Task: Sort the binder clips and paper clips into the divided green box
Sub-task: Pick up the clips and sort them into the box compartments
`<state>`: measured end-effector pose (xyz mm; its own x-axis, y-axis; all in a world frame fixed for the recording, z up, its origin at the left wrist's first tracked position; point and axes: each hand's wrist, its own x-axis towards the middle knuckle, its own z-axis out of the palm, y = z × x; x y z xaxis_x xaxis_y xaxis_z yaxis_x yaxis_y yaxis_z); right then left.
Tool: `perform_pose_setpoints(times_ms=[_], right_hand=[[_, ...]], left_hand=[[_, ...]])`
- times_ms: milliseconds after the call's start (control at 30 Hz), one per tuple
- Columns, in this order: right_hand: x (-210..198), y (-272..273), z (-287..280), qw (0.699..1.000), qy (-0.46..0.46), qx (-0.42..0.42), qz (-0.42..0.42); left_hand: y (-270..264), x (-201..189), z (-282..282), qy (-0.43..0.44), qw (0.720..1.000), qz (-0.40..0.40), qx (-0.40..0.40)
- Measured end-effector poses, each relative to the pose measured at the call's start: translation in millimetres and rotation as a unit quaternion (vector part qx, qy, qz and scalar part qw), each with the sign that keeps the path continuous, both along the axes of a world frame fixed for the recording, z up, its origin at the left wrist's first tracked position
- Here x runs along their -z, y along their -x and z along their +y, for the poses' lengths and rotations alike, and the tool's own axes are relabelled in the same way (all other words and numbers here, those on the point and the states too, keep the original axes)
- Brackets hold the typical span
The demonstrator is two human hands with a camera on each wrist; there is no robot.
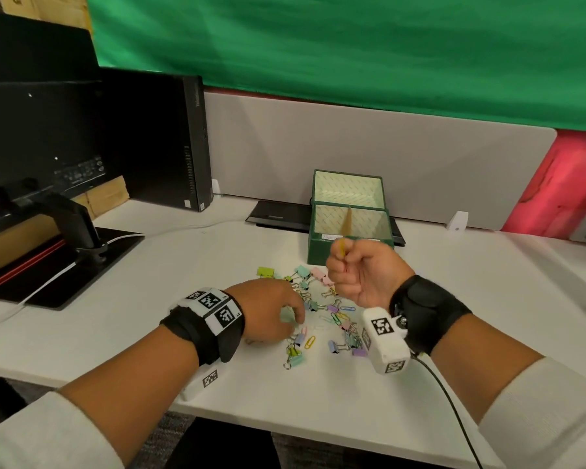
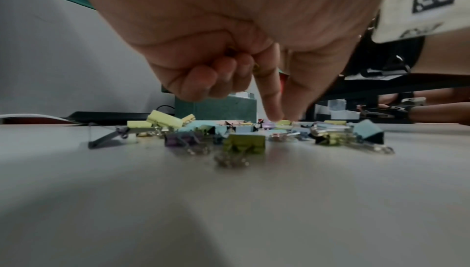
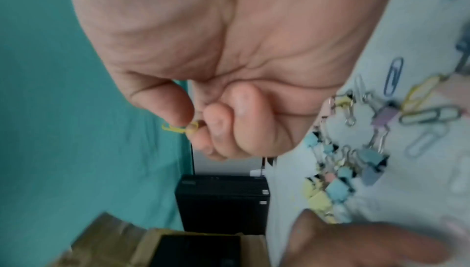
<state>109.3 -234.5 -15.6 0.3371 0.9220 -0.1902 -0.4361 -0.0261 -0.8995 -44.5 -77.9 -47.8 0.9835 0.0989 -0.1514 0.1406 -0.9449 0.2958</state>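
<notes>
The green box (image 1: 349,247) stands open at the back of the white table, with a cardboard divider across its front part. A pile of pastel binder clips and coloured paper clips (image 1: 322,316) lies in front of it. My right hand (image 1: 340,262) is raised just before the box and pinches a yellow paper clip (image 3: 175,128) between thumb and forefinger (image 3: 172,108). My left hand (image 1: 296,321) reaches down into the pile (image 2: 244,132). Its forefinger (image 2: 272,100) and thumb touch the clips, while its other fingers are curled round small yellowish clips (image 2: 255,68).
A black computer tower (image 1: 170,140) and a monitor stand (image 1: 65,262) fill the left. A flat black device (image 1: 278,214) lies behind the box against the grey partition (image 1: 386,147). The table's front edge (image 1: 285,421) runs close below my wrists.
</notes>
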Motion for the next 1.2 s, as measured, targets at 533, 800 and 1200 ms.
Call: perform_pose_setpoints(times_ms=[533, 800, 1200], right_hand=[[18.2, 34.2, 15.9, 0.618, 0.279, -0.198, -0.708], [21.9, 36.4, 18.1, 0.584, 0.256, -0.21, -0.741], [-31.2, -60.1, 10.3, 0.615, 0.324, -0.048, -0.718]], left_hand=[[-4.7, 1.2, 10.8, -0.024, 0.996, -0.034, -0.075], [-0.7, -2.2, -0.4, -0.018, 0.999, 0.04, 0.014], [-4.5, 4.3, -0.8, -0.049, 0.997, 0.023, 0.049]])
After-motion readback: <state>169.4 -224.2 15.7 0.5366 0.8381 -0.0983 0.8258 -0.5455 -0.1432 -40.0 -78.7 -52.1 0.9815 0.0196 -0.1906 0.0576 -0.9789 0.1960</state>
